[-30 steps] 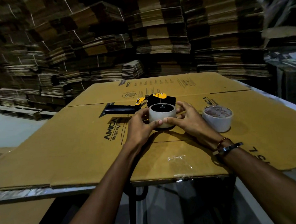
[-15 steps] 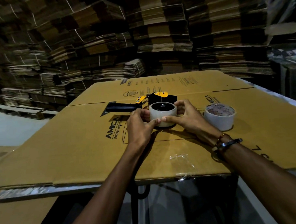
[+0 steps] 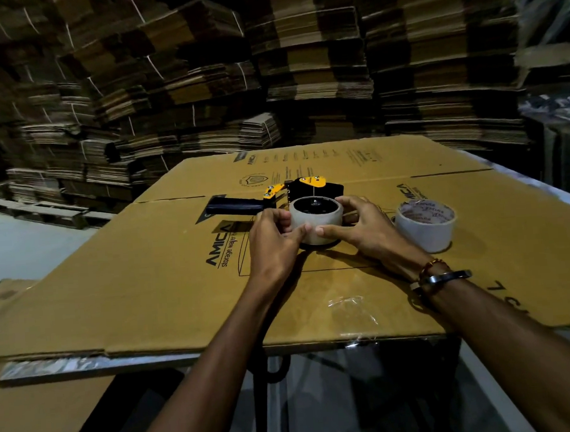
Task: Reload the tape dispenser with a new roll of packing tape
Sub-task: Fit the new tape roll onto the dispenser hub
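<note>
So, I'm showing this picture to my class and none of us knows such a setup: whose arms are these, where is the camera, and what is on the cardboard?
There is no machine here. The camera sits on a person's head and looks forward and down, so the two bare arms reaching in from below are that person's own.

The left hand and right hand meet around a pale tape roll, fingers against its sides. That roll sits on the black and yellow tape dispenser, which lies on its side with its dark handle pointing left. Whether the roll is fully seated cannot be told.

A second tape roll stands apart to the right, untouched. Everything rests on a flattened cardboard box used as a worktop. Behind are stacks of folded cartons.
</note>
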The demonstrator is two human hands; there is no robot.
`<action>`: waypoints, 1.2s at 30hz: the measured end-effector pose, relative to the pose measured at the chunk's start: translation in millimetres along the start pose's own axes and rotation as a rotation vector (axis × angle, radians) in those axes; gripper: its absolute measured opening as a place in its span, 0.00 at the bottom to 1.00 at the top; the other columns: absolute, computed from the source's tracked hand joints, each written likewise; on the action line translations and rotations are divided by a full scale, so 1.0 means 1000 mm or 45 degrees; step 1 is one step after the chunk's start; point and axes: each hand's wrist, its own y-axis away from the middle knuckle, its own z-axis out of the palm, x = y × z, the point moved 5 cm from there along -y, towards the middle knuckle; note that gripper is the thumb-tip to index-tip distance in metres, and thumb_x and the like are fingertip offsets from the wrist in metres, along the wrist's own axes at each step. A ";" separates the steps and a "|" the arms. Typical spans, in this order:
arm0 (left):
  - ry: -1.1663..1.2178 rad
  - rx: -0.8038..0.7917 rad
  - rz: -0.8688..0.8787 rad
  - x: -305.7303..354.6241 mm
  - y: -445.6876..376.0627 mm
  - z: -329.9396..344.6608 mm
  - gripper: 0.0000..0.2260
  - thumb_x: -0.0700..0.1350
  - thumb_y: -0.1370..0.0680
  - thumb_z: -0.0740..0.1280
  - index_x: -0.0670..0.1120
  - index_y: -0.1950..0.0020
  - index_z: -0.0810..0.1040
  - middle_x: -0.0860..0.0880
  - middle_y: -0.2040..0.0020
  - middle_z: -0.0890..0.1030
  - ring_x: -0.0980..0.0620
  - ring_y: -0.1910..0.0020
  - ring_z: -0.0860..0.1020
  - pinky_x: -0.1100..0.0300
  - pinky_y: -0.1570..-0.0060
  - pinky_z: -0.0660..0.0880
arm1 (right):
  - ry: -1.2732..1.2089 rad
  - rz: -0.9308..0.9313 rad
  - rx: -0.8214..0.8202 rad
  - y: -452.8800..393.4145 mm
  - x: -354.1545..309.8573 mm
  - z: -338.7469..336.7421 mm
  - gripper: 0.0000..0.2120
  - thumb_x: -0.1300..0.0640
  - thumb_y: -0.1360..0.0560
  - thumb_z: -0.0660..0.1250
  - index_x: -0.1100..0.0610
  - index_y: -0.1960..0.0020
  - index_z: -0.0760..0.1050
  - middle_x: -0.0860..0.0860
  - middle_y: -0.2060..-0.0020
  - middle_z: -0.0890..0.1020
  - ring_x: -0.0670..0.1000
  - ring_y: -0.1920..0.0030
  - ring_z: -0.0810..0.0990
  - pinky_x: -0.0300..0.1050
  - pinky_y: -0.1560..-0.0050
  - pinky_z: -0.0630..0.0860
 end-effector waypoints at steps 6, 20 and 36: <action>-0.065 0.086 0.027 0.001 0.006 -0.001 0.10 0.42 0.24 0.73 0.45 0.45 0.75 0.47 0.45 0.78 0.54 0.49 0.78 0.62 0.54 0.80 | -0.153 0.011 -0.066 0.005 -0.001 0.000 0.29 0.56 0.29 0.77 0.51 0.32 0.69 0.49 0.34 0.74 0.47 0.42 0.77 0.43 0.46 0.78; 0.080 0.069 -0.017 0.017 0.031 0.012 0.21 0.49 0.25 0.75 0.43 0.37 0.72 0.49 0.40 0.71 0.56 0.46 0.77 0.74 0.54 0.74 | 0.136 -0.060 0.051 0.001 -0.001 -0.001 0.40 0.43 0.32 0.76 0.55 0.25 0.67 0.52 0.37 0.71 0.52 0.43 0.76 0.39 0.54 0.74; 0.237 -0.170 -0.261 -0.002 -0.004 0.001 0.31 0.42 0.35 0.81 0.48 0.38 0.68 0.45 0.36 0.73 0.48 0.39 0.76 0.65 0.55 0.76 | -0.249 -0.004 -0.084 0.006 0.001 -0.003 0.31 0.53 0.27 0.75 0.53 0.28 0.68 0.50 0.37 0.74 0.46 0.40 0.76 0.39 0.48 0.77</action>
